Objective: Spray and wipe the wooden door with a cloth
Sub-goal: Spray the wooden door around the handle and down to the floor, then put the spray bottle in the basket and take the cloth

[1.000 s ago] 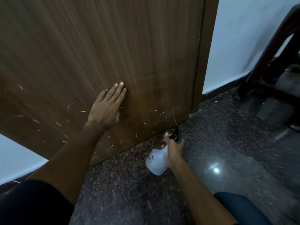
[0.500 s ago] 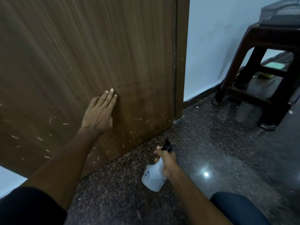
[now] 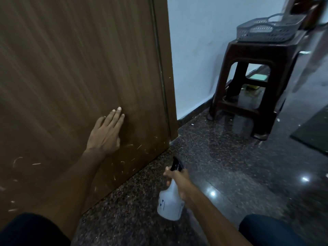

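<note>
Head view caught spraying: left hand (image 3: 106, 134) lay flat, fingers spread, on the wooden door (image 3: 74, 71); right hand (image 3: 179, 181) gripped the spray bottle (image 3: 169, 204); no cloth visible, so wiping likely needed one fetched.

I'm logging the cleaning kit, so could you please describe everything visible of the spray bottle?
The spray bottle has a white, plastic-looking body with small blue markings and a black trigger head. It is tilted, nozzle aimed up and away towards the door's lower edge. The right hand grips its neck. Whether its base touches the floor cannot be told.

Pale wall (image 3: 195, 50), speckled dark floor (image 3: 230, 166), brown stool (image 3: 257, 55), grey basket (image 3: 266, 29)
</note>
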